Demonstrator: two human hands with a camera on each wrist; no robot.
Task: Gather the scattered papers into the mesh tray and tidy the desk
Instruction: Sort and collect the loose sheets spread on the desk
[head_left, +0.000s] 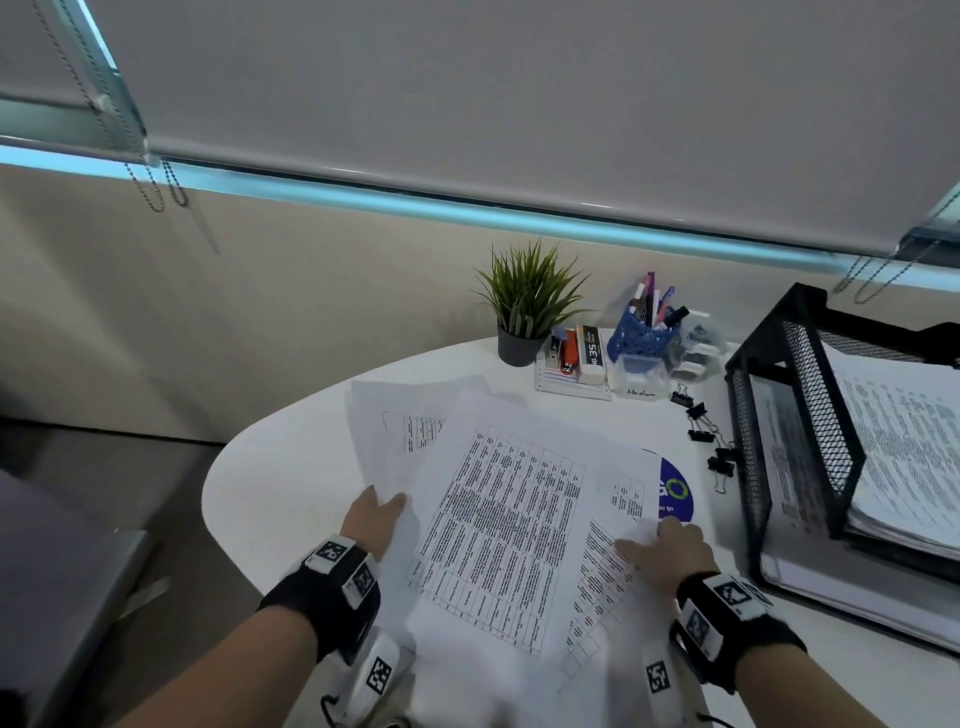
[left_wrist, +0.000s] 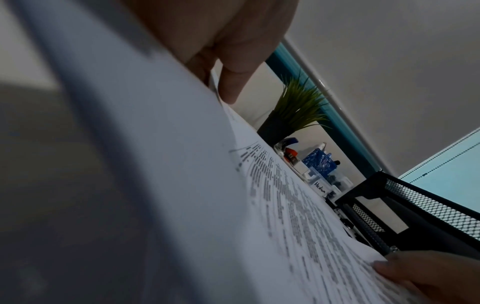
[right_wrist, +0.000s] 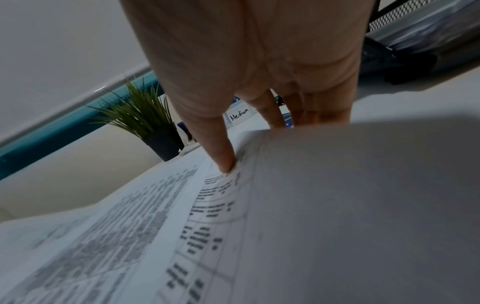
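Several printed sheets (head_left: 498, 519) lie fanned and overlapping on the round white table (head_left: 270, 483). My left hand (head_left: 375, 514) pinches their left edge, thumb (left_wrist: 231, 88) on top and fingers hidden beneath. My right hand (head_left: 667, 548) pinches the right edge, its thumb (right_wrist: 224, 162) pressing on a table-printed page (right_wrist: 207, 236) while the other fingers pass behind the paper. The black mesh tray (head_left: 802, 415) stands at the right of the table with stacks of paper in its tiers, close beside my right hand.
At the table's back stand a potted plant (head_left: 524, 317), a stapler box (head_left: 574, 358), a blue pen holder (head_left: 644, 332) and a box labelled Medium (head_left: 639, 384). Black binder clips (head_left: 698, 426) lie left of the tray. A blue round sticker (head_left: 675, 493) peeks from under the sheets.
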